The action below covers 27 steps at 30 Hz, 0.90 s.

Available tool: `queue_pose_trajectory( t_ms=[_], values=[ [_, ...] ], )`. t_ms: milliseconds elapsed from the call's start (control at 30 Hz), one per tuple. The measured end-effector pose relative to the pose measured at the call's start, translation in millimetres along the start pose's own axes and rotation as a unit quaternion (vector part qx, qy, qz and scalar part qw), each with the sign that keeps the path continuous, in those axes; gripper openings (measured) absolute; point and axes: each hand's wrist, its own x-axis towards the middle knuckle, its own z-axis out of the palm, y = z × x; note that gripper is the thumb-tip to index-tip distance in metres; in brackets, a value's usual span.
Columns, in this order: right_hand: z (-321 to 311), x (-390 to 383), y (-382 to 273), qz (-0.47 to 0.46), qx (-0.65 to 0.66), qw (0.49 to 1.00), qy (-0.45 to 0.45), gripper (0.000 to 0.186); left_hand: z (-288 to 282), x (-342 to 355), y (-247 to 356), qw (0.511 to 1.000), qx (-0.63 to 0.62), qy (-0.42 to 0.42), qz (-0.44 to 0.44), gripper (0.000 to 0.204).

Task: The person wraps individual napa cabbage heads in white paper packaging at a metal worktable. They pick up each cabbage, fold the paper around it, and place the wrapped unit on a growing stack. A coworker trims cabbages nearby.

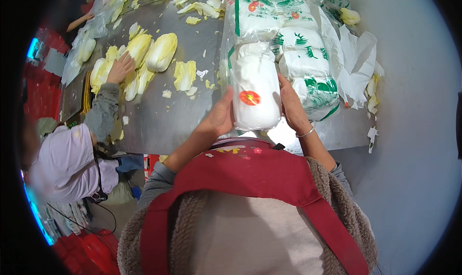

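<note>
A white paper-wrapped bundle [257, 115] with a round red mark stands between my two hands, at the near edge of the metal table. Its shape suggests a wrapped cabbage, but the paper hides what is inside. My left hand [221, 114] presses its left side, and my right hand [292, 106], with a bracelet at the wrist, grips its right side. Right behind it lies a large clear plastic bag [301, 44] with green print, filled with several similar white bundles. The bundle overlaps the bag's left part; I cannot tell whether it is partly inside.
Left on the metal table [185, 123] lie napa cabbages [161, 52] and loose leaves [185, 76]. A co-worker's hand [121, 68] rests on the cabbages there. Crumpled white paper [358, 63] lies right of the bag, beside a pale wall [409, 106].
</note>
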Motion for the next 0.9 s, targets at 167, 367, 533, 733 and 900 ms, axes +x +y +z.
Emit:
queue_pose_trajectory(
  t_ms=[167,367,533,733,900],
  values=[
    [22.7,-4.8,6.0,-0.013,-0.028,0.999,-0.038,0.047,15.7,-16.8,-3.3,0.999,0.018,0.040,0.002,0.072],
    [24.6,-15.8,-28.0,-0.147,-0.291,0.945,0.011,0.044,4.0,-20.0,-11.7,0.994,-0.066,0.088,-0.020,0.061],
    [37.3,-41.0,-27.9,-0.181,-0.456,0.870,-0.057,0.035,-0.8,-16.8,-10.9,0.993,-0.066,0.090,0.032,0.066],
    [46.5,-36.8,-10.6,-0.180,-0.459,0.865,-0.086,0.018,-10.6,-21.1,-13.8,0.991,-0.045,0.098,0.078,0.061],
    [52.3,-29.9,-25.5,-0.089,-0.427,0.895,-0.094,0.027,-12.3,-24.0,-11.1,0.968,0.049,0.143,0.200,0.055]
  ],
)
